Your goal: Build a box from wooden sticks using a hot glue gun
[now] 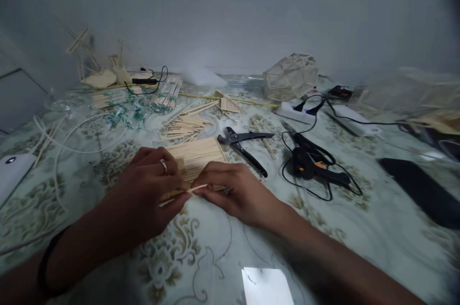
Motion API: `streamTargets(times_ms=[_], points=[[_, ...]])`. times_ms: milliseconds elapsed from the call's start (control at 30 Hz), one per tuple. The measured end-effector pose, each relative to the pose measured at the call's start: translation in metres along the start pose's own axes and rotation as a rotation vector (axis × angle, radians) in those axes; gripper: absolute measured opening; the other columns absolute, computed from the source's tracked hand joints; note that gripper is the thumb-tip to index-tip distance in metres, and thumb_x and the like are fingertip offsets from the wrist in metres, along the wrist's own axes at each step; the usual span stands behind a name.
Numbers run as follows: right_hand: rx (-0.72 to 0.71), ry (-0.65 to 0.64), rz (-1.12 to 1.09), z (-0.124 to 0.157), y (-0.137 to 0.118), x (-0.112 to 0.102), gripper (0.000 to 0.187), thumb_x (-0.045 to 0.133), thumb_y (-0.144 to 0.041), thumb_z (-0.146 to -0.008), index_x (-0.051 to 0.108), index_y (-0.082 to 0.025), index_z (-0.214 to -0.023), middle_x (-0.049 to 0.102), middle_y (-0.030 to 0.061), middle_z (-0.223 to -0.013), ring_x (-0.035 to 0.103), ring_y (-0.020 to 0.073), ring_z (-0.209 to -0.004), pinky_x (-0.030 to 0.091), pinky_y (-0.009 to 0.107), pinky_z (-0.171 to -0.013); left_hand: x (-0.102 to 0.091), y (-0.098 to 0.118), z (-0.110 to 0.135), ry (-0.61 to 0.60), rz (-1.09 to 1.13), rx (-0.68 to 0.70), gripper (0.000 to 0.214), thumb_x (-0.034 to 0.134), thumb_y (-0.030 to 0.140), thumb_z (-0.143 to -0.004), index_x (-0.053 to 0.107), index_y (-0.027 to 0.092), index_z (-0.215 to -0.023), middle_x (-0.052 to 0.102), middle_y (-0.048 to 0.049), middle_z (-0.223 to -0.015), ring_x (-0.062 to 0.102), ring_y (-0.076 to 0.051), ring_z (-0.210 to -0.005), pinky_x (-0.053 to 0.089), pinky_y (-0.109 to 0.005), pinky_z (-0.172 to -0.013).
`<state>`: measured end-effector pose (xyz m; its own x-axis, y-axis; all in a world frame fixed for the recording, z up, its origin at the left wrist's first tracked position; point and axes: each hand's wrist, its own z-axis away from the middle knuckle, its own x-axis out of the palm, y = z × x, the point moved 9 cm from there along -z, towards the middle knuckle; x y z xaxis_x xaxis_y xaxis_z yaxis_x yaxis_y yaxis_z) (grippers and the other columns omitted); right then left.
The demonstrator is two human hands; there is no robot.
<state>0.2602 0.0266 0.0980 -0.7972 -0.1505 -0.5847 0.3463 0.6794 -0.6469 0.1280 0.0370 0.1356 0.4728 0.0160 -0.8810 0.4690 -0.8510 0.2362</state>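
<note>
My left hand and right hand are pinching a thin wooden stick between thumbs and fingertips, at the near edge of a panel of sticks lying on the patterned tablecloth. Green print is showing on the stick packets at the back, but it is too small for me to read. The white device at far left is bearing a dark round mark. Black-handled cutters are lying open just beside the panel's right side, and loose sticks are crowding beyond it. Further right, a black glue gun is sitting among its looping cable. A dark phone-like slab is resting past that; a white card is lying near me.
</note>
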Motion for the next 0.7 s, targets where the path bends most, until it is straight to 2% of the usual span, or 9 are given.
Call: streamTargets(times_ms=[167, 300, 400, 533, 600, 700], points=[[-0.010, 0.013, 0.004, 0.000, -0.001, 0.000, 0.014, 0.068, -0.022, -0.108, 0.081, -0.016, -0.106, 0.081, 0.0076, -0.098, 0.078, 0.0184, -0.092, 0.061, 0.028, -0.084, 0.008, 0.001, -0.008, -0.004, -0.045, -0.002, 0.024, 0.063, 0.017, -0.093, 0.073, 0.024, -0.073, 0.075, -0.0009, -0.077, 0.072, -0.023, -0.080, 0.052, -0.041, -0.080], [0.027, -0.006, 0.006, 0.002, 0.005, 0.002, 0.015, 0.067, -0.023, -0.108, 0.081, -0.017, -0.107, 0.081, 0.0076, -0.099, 0.077, 0.0187, -0.093, 0.061, 0.029, -0.087, 0.008, 0.001, -0.012, -0.015, -0.055, -0.018, 0.026, 0.055, 0.017, -0.090, 0.066, 0.023, -0.067, 0.070, 0.0000, -0.070, 0.067, -0.019, -0.064, 0.048, -0.034, -0.065], [0.065, -0.032, 0.027, 0.003, 0.010, 0.007, 0.014, 0.065, -0.021, -0.107, 0.079, -0.018, -0.105, 0.080, 0.0075, -0.100, 0.076, 0.0191, -0.093, 0.061, 0.030, -0.086, 0.011, 0.000, -0.014, -0.056, -0.057, -0.034, 0.027, 0.050, 0.017, -0.092, 0.062, 0.023, -0.069, 0.067, 0.0009, -0.070, 0.065, -0.018, -0.063, 0.047, -0.032, -0.063], [0.084, -0.042, 0.073, 0.001, 0.007, 0.011, 0.011, 0.067, -0.021, -0.104, 0.078, -0.018, -0.104, 0.078, 0.0057, -0.095, 0.075, 0.0175, -0.085, 0.061, 0.029, -0.082, 0.014, 0.001, -0.015, -0.084, -0.037, -0.022, 0.024, 0.052, 0.018, -0.093, 0.058, 0.023, -0.071, 0.068, 0.0007, -0.071, 0.068, -0.019, -0.064, 0.049, -0.033, -0.064], [0.098, -0.072, 0.108, 0.000, 0.006, 0.006, 0.011, 0.072, -0.023, -0.101, 0.078, -0.019, -0.109, 0.079, 0.0049, -0.098, 0.077, 0.0170, -0.090, 0.062, 0.028, -0.086, 0.012, 0.002, -0.015, -0.061, -0.022, -0.013, 0.022, 0.053, 0.017, -0.092, 0.057, 0.023, -0.071, 0.067, 0.0010, -0.069, 0.066, -0.019, -0.062, 0.048, -0.033, -0.062], [0.191, -0.117, 0.237, 0.005, 0.023, -0.023, 0.032, 0.077, -0.040, -0.101, 0.074, -0.022, -0.127, 0.081, 0.0066, -0.118, 0.077, 0.0194, -0.113, 0.061, 0.032, -0.102, 0.011, 0.002, -0.014, -0.041, 0.005, -0.012, 0.022, 0.053, 0.016, -0.091, 0.053, 0.023, -0.070, 0.065, 0.0016, -0.069, 0.065, -0.018, -0.061, 0.048, -0.032, -0.061]])
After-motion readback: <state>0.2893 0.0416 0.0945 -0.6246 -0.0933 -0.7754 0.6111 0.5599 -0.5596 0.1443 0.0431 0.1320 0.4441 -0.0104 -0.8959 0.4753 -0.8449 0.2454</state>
